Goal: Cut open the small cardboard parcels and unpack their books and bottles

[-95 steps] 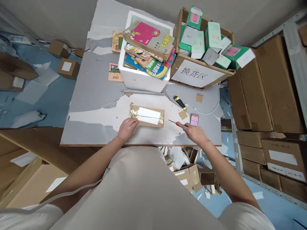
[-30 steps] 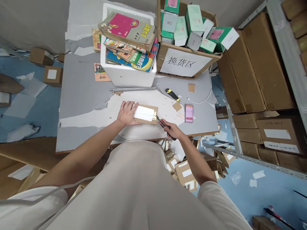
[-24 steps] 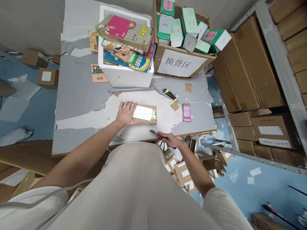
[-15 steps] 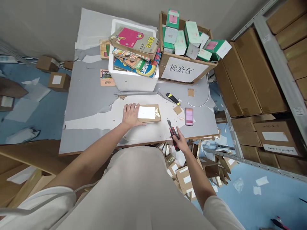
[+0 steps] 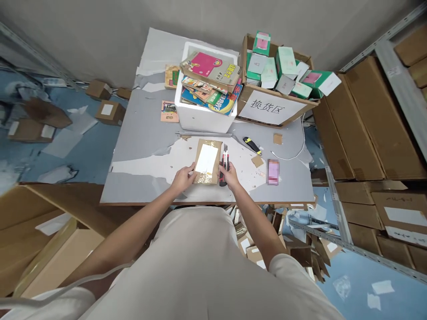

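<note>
A flat cardboard box with a white label and shiny tape at its ends lies lengthwise away from me near the table's front. My left hand grips its near left corner, thumb and fingers closed on the edge. At its right side, my right hand is wrapped round a red and black box cutter whose blade end points away from me. The fingertips of that hand also touch the box's right edge. A second cutter, black and yellow, lies on the table farther right.
A white foam box heaped with books and a carton of green and white boxes stand at the back. A phone, cardboard scraps and a white cable lie on the right. Shelving with cartons borders the right side.
The box has turned about a quarter turn, its long side now pointing away from me. My left hand moved to its near left corner; my right hand brought the box cutter against its right side.
</note>
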Action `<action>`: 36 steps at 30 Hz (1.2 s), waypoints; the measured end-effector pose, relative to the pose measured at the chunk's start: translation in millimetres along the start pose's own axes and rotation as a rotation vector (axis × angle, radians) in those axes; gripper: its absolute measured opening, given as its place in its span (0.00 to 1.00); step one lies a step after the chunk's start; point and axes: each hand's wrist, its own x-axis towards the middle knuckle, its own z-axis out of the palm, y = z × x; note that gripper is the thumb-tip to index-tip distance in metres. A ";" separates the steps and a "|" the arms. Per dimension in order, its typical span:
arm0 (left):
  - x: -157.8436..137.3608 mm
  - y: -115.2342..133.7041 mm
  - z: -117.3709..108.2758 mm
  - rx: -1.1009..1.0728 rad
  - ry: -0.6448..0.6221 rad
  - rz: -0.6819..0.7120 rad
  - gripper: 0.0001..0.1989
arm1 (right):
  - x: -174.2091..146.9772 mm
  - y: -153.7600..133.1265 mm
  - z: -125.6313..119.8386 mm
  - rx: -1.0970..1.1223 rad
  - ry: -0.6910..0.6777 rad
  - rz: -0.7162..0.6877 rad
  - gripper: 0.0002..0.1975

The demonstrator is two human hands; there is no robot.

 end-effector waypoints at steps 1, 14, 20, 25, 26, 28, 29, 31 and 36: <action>-3.2 -1.9 2.5 -0.020 0.018 -0.004 0.31 | 0.0 -1.5 -1.3 -0.006 -0.010 0.002 0.20; 109.6 21.4 -22.2 0.087 0.091 0.155 0.36 | -92.2 36.8 -15.5 0.268 0.058 0.260 0.22; 136.9 22.6 -19.2 0.098 0.002 0.099 0.29 | -89.7 43.0 3.8 0.381 0.021 0.295 0.24; 102.4 8.4 -26.9 0.072 0.183 -0.067 0.27 | -63.4 27.2 -14.1 0.285 0.056 0.189 0.26; 90.2 5.5 -28.7 0.071 0.216 -0.102 0.26 | -54.2 21.4 -21.2 0.252 0.082 0.155 0.26; 61.8 0.9 -29.6 0.060 0.241 -0.171 0.24 | -31.5 8.0 -34.9 0.175 0.135 0.080 0.26; 46.9 -0.7 -28.2 0.047 0.231 -0.207 0.24 | -19.1 0.9 -40.5 0.134 0.148 0.046 0.26; 20.2 -2.4 -22.3 0.013 0.179 -0.280 0.23 | 4.1 -12.1 -48.3 0.059 0.135 0.007 0.25; 2.1 -0.1 -10.2 0.081 0.311 -0.226 0.29 | 22.9 -32.0 -62.7 -0.161 0.018 -0.017 0.21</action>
